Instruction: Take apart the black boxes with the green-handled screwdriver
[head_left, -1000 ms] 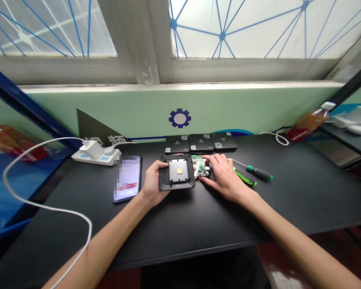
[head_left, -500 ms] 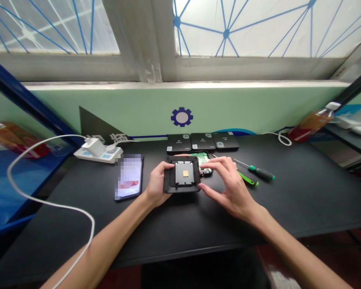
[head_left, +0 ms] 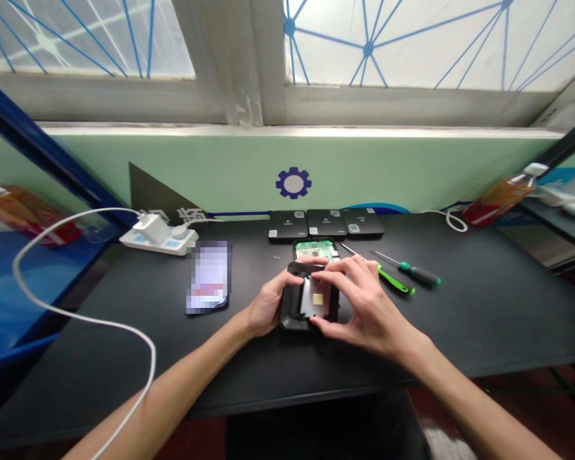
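A black square housing half (head_left: pixel 298 305) with a grey metal plate and a small gold pad inside is held just above the black desk (head_left: pixel 287 364). My left hand (head_left: pixel 267 306) grips its left edge. My right hand (head_left: pixel 359 306) closes on its right side, thumb under the near edge and fingers over the far edge. Behind the housing lies a green circuit board (head_left: pixel 315 248) in its black tray, untouched. Two tiny screws (head_left: pixel 276 257) lie to the left of the board.
Three black boxes (head_left: pixel 326 223) line the wall. Two green-handled screwdrivers (head_left: pixel 402 276) lie right of my hands. A phone (head_left: pixel 209 276) lies to the left, a white power strip (head_left: pixel 159 238) with a charger and a white cable (head_left: pixel 76 319) beyond it. A bottle (head_left: pixel 501 193) lies far right.
My right hand left the circuit board and took hold of the housing's right side. Both hands drew the housing nearer to me, uncovering the board.
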Tool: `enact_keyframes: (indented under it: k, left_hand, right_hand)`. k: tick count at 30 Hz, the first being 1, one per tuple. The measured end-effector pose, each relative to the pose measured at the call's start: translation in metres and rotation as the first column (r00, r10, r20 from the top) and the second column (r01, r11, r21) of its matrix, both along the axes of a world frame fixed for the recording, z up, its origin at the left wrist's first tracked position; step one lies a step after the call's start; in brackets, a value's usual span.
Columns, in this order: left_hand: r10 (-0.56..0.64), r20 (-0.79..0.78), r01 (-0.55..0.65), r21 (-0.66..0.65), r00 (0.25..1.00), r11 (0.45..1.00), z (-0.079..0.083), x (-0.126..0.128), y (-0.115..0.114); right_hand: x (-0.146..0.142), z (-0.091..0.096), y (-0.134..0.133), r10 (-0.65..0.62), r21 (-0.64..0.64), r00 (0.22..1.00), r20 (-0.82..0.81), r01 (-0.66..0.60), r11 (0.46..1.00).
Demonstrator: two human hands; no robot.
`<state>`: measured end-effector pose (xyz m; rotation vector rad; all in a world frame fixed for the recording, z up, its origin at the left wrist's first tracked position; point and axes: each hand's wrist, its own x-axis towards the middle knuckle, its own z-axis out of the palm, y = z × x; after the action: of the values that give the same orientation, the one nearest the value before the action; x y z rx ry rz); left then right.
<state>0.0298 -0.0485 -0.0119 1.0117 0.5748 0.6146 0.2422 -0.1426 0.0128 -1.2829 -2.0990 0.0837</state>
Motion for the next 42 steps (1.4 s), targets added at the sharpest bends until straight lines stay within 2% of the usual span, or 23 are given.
enact_keyframes:
  k: [1, 2, 3, 5, 7, 8, 10, 14, 16, 19, 20, 22, 23, 25, 27, 31, 33, 36, 39, 40, 42]
  left_hand:
    - [-0.002, -0.023, 0.006, 0.171, 1.000, 0.985, -0.001, 0.000, 0.002]
    - [0.023, -0.048, -0.004, 0.351, 0.999, 0.936, -0.001, -0.001, 0.003]
    - [0.073, -0.076, -0.024, 0.512, 0.994, 0.859, -0.001, -0.002, 0.005]
    - [0.205, -0.114, -0.050, 0.755, 0.972, 0.654, -0.001, -0.004, 0.008]
    - [0.300, -0.154, 0.000, 0.889, 0.942, 0.458, 0.000, -0.007, 0.009]
    - [0.319, -0.178, 0.043, 0.920, 0.931, 0.389, 0.001, -0.008, 0.008]
    - [0.316, -0.220, 0.116, 0.941, 0.923, 0.317, 0.003, -0.008, 0.006]
    - [0.283, -0.270, 0.195, 0.944, 0.920, 0.266, 0.006, -0.006, 0.002]
    - [0.285, -0.286, 0.216, 0.943, 0.915, 0.254, 0.007, -0.005, 0.002]
    - [0.278, -0.316, 0.256, 0.939, 0.907, 0.230, 0.008, -0.005, 0.004]
    - [0.264, -0.329, 0.277, 0.936, 0.907, 0.216, 0.008, -0.005, 0.004]
    - [0.221, -0.357, 0.321, 0.929, 0.908, 0.182, 0.010, -0.005, 0.005]
    - [0.197, -0.372, 0.343, 0.924, 0.907, 0.168, 0.010, -0.005, 0.005]
    - [0.160, -0.398, 0.377, 0.915, 0.903, 0.146, 0.012, -0.005, 0.005]
    - [0.133, -0.419, 0.401, 0.905, 0.898, 0.144, 0.013, -0.004, 0.005]
    - [0.106, -0.431, 0.404, 0.891, 0.896, 0.208, 0.013, -0.004, 0.006]
    - [0.094, -0.442, 0.415, 0.883, 0.892, 0.218, 0.012, -0.004, 0.006]
    - [0.093, -0.481, 0.457, 0.867, 0.872, 0.196, 0.012, -0.004, 0.007]
    - [0.119, -0.503, 0.480, 0.858, 0.856, 0.182, 0.011, -0.003, 0.005]
    - [0.128, -0.506, 0.482, 0.858, 0.853, 0.178, 0.011, -0.003, 0.005]
    - [0.146, -0.512, 0.487, 0.856, 0.847, 0.175, 0.012, -0.003, 0.004]
  right_hand:
    - [0.001, 0.000, -0.001, 0.011, -0.002, 1.000, 0.001, -0.011, 1.000]
    - [0.002, -0.001, -0.002, 0.020, -0.017, 1.000, 0.002, -0.020, 1.000]
    - [0.003, -0.002, -0.002, 0.027, -0.042, 1.000, 0.005, -0.027, 0.999]
    - [0.005, -0.004, -0.002, 0.035, -0.111, 0.999, 0.017, -0.033, 0.993]
    - [0.007, -0.007, 0.000, 0.045, -0.180, 0.998, 0.045, -0.036, 0.983]
    - [0.007, -0.008, 0.001, 0.052, -0.208, 0.997, 0.061, -0.039, 0.977]
    - [0.007, -0.010, 0.002, 0.070, -0.253, 0.994, 0.079, -0.048, 0.966]
    - [0.009, -0.011, -0.001, 0.072, -0.307, 0.997, 0.027, -0.060, 0.950]
    - [0.016, -0.010, -0.004, 0.032, -0.290, 0.999, -0.005, -0.033, 0.956]
    - [0.045, -0.009, -0.008, -0.136, -0.174, 0.990, -0.025, 0.130, 0.976]
    - [0.059, -0.010, -0.009, -0.228, -0.122, 0.974, -0.011, 0.225, 0.967]
    - [0.089, -0.015, -0.010, -0.399, -0.052, 0.916, 0.040, 0.401, 0.915]
    - [0.103, -0.019, -0.011, -0.455, -0.025, 0.887, 0.079, 0.458, 0.889]
    - [0.126, -0.031, -0.014, -0.473, -0.042, 0.870, 0.141, 0.483, 0.875]
    - [0.138, -0.044, -0.017, -0.455, -0.047, 0.866, 0.205, 0.474, 0.880]
    - [0.135, -0.060, -0.023, -0.432, -0.059, 0.865, 0.256, 0.460, 0.886]
    - [0.127, -0.057, -0.026, -0.453, -0.081, 0.878, 0.156, 0.468, 0.880]
    - [0.118, -0.042, -0.032, -0.510, -0.116, 0.848, -0.144, 0.498, 0.860]
    - [0.110, -0.022, -0.036, -0.509, -0.163, 0.711, -0.486, 0.498, 0.852]
    - [0.107, -0.015, -0.036, -0.476, -0.171, 0.646, -0.596, 0.477, 0.862]
    - [0.099, 0.001, -0.032, -0.323, -0.132, 0.497, -0.805, 0.380, 0.916]
